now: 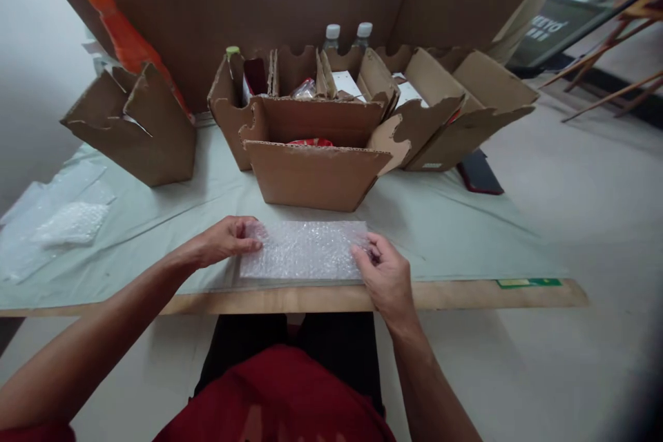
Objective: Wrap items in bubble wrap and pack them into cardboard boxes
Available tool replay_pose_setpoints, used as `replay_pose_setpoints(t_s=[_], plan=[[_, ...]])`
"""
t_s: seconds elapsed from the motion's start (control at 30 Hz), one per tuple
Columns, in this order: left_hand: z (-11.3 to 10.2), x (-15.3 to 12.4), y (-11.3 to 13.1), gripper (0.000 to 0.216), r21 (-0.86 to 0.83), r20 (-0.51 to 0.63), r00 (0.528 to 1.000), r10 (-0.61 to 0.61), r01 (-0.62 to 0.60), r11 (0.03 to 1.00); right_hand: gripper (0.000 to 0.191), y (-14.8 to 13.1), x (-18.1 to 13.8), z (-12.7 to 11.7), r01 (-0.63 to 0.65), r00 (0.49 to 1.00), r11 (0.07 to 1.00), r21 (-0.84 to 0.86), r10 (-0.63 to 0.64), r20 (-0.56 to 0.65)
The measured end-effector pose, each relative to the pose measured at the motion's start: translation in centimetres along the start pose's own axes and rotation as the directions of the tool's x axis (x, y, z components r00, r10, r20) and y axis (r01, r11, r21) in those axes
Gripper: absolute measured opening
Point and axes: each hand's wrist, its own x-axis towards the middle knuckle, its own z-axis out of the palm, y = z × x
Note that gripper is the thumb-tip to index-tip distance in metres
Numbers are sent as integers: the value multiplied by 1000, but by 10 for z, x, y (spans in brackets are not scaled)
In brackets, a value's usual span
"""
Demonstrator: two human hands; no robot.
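A clear sheet of bubble wrap [305, 251] lies flat on the pale green table cover [440, 221], close to the near edge. My left hand [225, 240] pinches the sheet's left end with curled fingers. My right hand [386, 275] grips its right end, thumb on top. Just behind the sheet stands an open cardboard box [311, 176] with something red inside.
More open cardboard boxes stand at the back: one at the left [137, 128], two at the centre and right [456, 110] holding bottles and small packs. An orange bottle [127, 41] leans at the back left. Loose bubble wrap [70, 223] lies at the left. A dark flat object [479, 174] lies at the right.
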Motion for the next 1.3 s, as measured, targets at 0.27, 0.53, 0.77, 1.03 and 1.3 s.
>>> replay_pose_setpoints(t_s=[0.27,0.53,0.77,1.03,1.3], plan=[[22,-7,-16,53,772,-383,780,494,-24,636,48,19,1,-14,199,955,861,-468,-278,-106],[76,11,-39,71,894,77,878,472,-270,358,55,-16,-5,61,630,759,682,-372,-439,481],[70,5,-55,65,823,5,866,500,-287,489,58,57,-9,-18,486,869,623,-613,-421,261],[27,52,-13,80,327,-546,699,461,-329,886,73,26,57,-18,219,975,967,-131,-220,4],[45,50,0,60,116,-617,705,349,-357,927,53,7,108,14,140,982,989,49,-145,125]])
